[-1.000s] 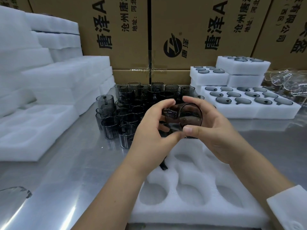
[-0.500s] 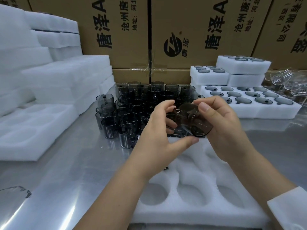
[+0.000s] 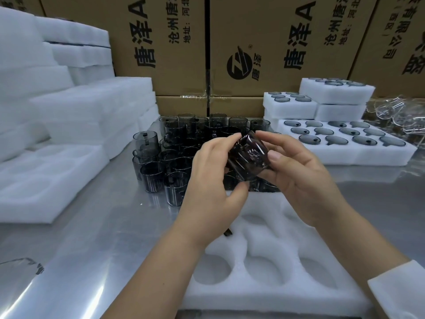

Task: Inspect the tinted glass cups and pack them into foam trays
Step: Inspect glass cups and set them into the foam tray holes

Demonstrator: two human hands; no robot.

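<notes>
Cup (image 3: 248, 157) tilted above the foam tray (image 3: 276, 293), my left grip (image 3: 211, 180) and right grip (image 3: 301, 178) both pinching it by the fingertips, spare cups (image 3: 174, 162) behind on the counter (image 3: 103, 238).

One smoky, dark glass cup (image 3: 247, 157) is held up in the air, tipped way over on its side, above the far edge of the near foam tray (image 3: 276, 293) with its round pockets. Just behind, a whole bunch of matching tinted cups (image 3: 151, 178) stands upright on the bench (image 3: 92, 249). Packed trays (image 3: 345, 157) sit off right with cups sunk in their pockets, and stacked foam trays (image 3: 46, 180) sit off left.
</notes>
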